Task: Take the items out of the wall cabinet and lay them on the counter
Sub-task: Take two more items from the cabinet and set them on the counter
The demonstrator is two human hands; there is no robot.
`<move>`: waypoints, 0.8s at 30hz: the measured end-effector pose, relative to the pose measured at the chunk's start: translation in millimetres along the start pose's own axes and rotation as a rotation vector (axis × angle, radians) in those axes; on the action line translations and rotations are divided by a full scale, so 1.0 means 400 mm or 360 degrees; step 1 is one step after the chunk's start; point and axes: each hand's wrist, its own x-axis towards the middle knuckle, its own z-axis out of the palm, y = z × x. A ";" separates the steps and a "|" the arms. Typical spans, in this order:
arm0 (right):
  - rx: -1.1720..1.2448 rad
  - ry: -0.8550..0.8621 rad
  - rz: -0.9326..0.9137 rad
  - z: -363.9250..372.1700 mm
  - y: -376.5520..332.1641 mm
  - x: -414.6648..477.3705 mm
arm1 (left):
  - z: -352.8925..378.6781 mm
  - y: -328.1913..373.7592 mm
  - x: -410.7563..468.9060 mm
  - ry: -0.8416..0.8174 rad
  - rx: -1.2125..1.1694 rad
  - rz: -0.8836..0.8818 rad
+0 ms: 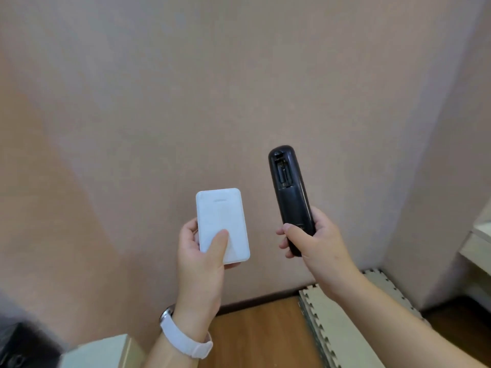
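My left hand (202, 251) holds a white power bank (221, 221) upright in front of a bare pinkish wall, with the thumb pressed on its face and the fingers curled behind it. To its right, my right hand (316, 240) grips the lower end of a black remote control (288, 187). The remote points upward with its back toward me, and its battery compartment is open and shows no batteries. Both items are held in the air at about the same height. No wall cabinet or counter top is in view.
Stacked pale foam puzzle mats (342, 320) lean by the wall at the lower right, over a wooden floor (260, 338). A pale furniture edge (478, 245) juts in at the right. A light box-like corner (103, 351) and a dark object (24, 346) sit at the lower left.
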 end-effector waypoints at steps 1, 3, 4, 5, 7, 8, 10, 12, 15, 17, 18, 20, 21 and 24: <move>-0.0008 0.0059 0.0008 -0.066 0.006 -0.014 | 0.054 -0.013 -0.026 -0.0048 0.0008 -0.0018; 0.0009 0.0179 0.0014 -0.195 0.014 -0.047 | 0.162 -0.034 -0.080 -0.0155 0.0021 -0.0040; 0.0019 0.0234 0.0012 -0.257 0.017 -0.065 | 0.216 -0.042 -0.109 -0.0214 0.0030 -0.0048; 0.0018 0.0284 0.0012 -0.317 0.018 -0.084 | 0.270 -0.050 -0.137 -0.0276 0.0041 -0.0055; 0.0000 0.0381 0.0021 -0.432 0.021 -0.124 | 0.375 -0.064 -0.194 -0.0398 0.0062 -0.0078; -0.0007 0.0435 0.0028 -0.484 0.023 -0.144 | 0.424 -0.069 -0.219 -0.0456 0.0065 -0.0091; -0.0009 0.0540 0.0051 -0.579 0.029 -0.184 | 0.515 -0.077 -0.268 -0.0570 0.0069 -0.0119; -0.0035 0.0626 0.0077 -0.661 0.034 -0.220 | 0.595 -0.086 -0.313 -0.0679 0.0079 -0.0151; -0.0038 0.0784 0.0109 -0.769 0.042 -0.268 | 0.702 -0.110 -0.374 -0.0870 0.0084 -0.0205; -0.0016 0.0909 0.0121 -0.830 0.048 -0.297 | 0.769 -0.132 -0.407 -0.1003 0.0074 -0.0243; -0.0009 0.0967 0.0127 -0.859 0.051 -0.311 | 0.802 -0.144 -0.421 -0.1071 0.0073 -0.0255; -0.0015 0.1088 0.0151 -0.913 0.057 -0.336 | 0.870 -0.170 -0.447 -0.1206 0.0077 -0.0282; -0.0037 0.1148 0.0171 -0.939 0.059 -0.346 | 0.906 -0.186 -0.457 -0.1266 0.0075 -0.0296; -0.0076 0.1324 0.0221 -1.017 0.067 -0.365 | 1.016 -0.235 -0.485 -0.1433 0.0037 -0.0380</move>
